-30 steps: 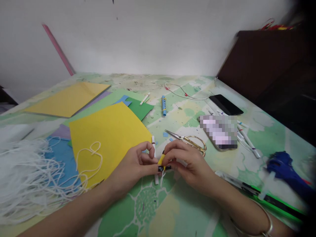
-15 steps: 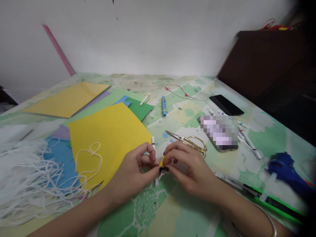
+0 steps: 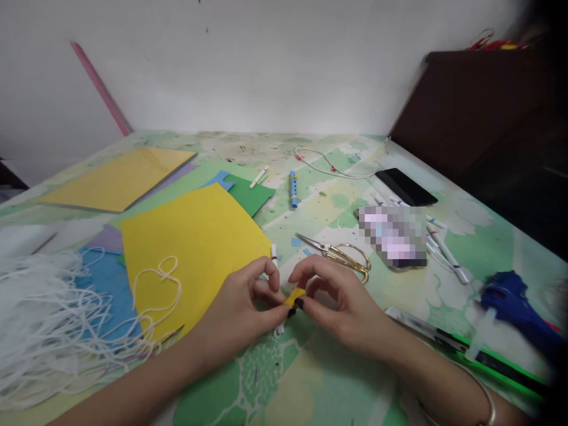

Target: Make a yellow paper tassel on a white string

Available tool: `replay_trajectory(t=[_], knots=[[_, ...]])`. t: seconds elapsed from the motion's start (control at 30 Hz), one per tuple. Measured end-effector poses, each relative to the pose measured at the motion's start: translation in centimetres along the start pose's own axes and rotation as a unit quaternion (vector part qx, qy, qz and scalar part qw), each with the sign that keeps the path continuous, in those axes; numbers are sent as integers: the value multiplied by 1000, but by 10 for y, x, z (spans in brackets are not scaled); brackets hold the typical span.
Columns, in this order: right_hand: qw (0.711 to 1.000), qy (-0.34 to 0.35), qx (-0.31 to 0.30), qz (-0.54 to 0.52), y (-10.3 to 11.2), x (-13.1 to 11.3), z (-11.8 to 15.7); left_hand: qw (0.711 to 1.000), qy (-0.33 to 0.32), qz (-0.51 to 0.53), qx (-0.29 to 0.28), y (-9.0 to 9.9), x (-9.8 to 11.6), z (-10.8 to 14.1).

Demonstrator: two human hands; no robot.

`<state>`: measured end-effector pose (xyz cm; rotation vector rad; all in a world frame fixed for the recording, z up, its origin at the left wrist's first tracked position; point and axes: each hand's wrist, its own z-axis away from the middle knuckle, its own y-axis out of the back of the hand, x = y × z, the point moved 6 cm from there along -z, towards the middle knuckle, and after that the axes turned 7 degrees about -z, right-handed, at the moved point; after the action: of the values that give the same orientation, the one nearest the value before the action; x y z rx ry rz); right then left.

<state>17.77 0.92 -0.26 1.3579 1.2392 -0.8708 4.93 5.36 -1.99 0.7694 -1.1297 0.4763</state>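
Note:
A small yellow piece of paper [image 3: 295, 295] is pinched between my two hands, low over the front of the table. My left hand [image 3: 255, 296] holds its left end between thumb and fingers. On the other end, my right hand [image 3: 335, 299] presses with its thumb, its index finger lifted and curved above. A white marker [image 3: 274, 255] lies just behind my left fingers, partly hidden by them. Gold-handled scissors [image 3: 339, 254] rest right behind my right hand, beside small blue paper scraps [image 3: 296, 242].
A yellow sheet [image 3: 190, 248] lies left over blue and green paper, with tangled white string [image 3: 57, 319] beside it. A blue paper tube [image 3: 293, 189] stands farther back. To the right are phones [image 3: 406, 186], markers, a cutter [image 3: 417, 325] and a blue glue gun [image 3: 510, 302].
The yellow piece has turned from steep to flatter and shows more of its surface. My right index finger has lifted away from it. My left hand stays nearly still.

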Motion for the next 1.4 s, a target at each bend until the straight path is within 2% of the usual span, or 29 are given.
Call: replay_trajectory(t=[0.3, 0.73, 1.0, 1.23, 1.4], knots=[[987, -78, -51, -132, -14, 12, 0, 1000, 26, 8, -15, -2, -1, -1], [991, -68, -38, -106, -15, 12, 1, 999, 18, 20, -21, -4, -3, -1], [991, -86, 7, -99, -15, 16, 2, 999, 23, -31, 22, 0, -2, -2], [976, -104, 66, -178, -11, 18, -2, 993, -55, -71, 80, 5, 7, 2], [962, -126, 81, -227, -12, 19, -2, 981, -106, -100, 129, 8, 12, 6]])
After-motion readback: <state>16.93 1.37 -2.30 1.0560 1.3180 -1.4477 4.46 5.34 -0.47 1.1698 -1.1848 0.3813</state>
